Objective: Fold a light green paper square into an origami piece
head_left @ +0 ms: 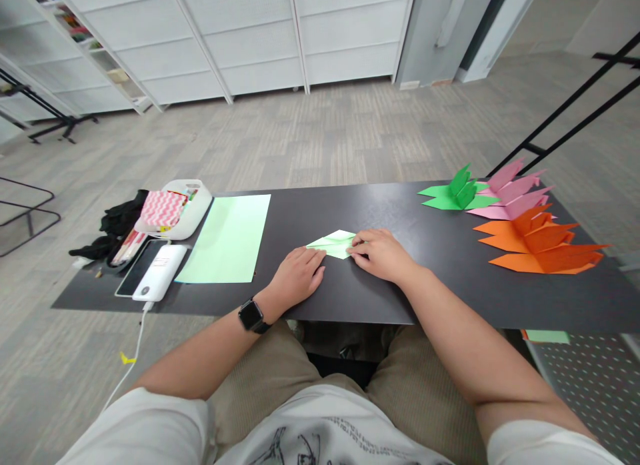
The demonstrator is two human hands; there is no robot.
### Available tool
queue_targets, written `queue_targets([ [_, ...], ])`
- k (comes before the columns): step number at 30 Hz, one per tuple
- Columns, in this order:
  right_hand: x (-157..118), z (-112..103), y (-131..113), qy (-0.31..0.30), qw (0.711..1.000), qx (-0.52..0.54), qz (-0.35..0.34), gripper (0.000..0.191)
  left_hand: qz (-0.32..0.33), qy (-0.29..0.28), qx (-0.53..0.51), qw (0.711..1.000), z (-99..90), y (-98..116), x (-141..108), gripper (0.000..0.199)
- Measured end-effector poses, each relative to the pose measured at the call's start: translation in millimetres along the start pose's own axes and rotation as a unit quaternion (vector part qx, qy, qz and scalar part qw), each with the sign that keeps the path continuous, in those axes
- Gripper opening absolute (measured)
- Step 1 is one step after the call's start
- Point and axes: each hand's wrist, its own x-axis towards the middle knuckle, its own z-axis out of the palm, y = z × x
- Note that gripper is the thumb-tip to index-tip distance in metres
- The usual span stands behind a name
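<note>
A small light green sheet of folded paper [338, 242] lies on the dark table in front of me, pointed at its left end, with crease lines across it. My left hand [296, 277] rests on the table with its fingers closed together over the paper's left tip, pressing it down. At the other end my right hand [381, 254] has its fingers curled, pinching the paper's right edge. Both fingertips cover the ends of the paper. A larger flat stack of light green paper [230, 238] lies to the left of my left hand.
Folded paper pieces in green [460, 191], pink [515, 193] and orange [545, 243] stand at the table's right. A white basket [200, 208], a phone [140, 271], a white power bank [163, 271] with a cable and a black cloth [123, 215] are at the left.
</note>
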Motion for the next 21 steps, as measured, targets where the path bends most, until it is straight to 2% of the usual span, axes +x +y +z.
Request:
queue_targets([
  [7, -1.8, -3.5, 8.3, 0.004, 1.000, 0.000, -0.019, 0.024, -0.021, -0.034, 0.008, 0.999, -10.0, 0.8, 3.4, 0.033],
  [12, -8.4, -13.4, 19.3, 0.005, 1.000, -0.018, 0.020, 0.022, -0.022, -0.059, -0.012, 0.998, -12.4, -7.5, 9.2, 0.031],
  [18, -11.2, -17.7, 24.9, -0.012, 0.999, -0.007, 0.030, 0.021, -0.004, -0.057, -0.034, 0.998, -19.1, -19.0, 14.3, 0.027],
  [21, -10.2, -16.7, 24.0, -0.008, 0.999, 0.000, 0.033, 0.020, 0.019, -0.020, -0.027, 0.999, -25.6, -22.5, 27.2, 0.026],
])
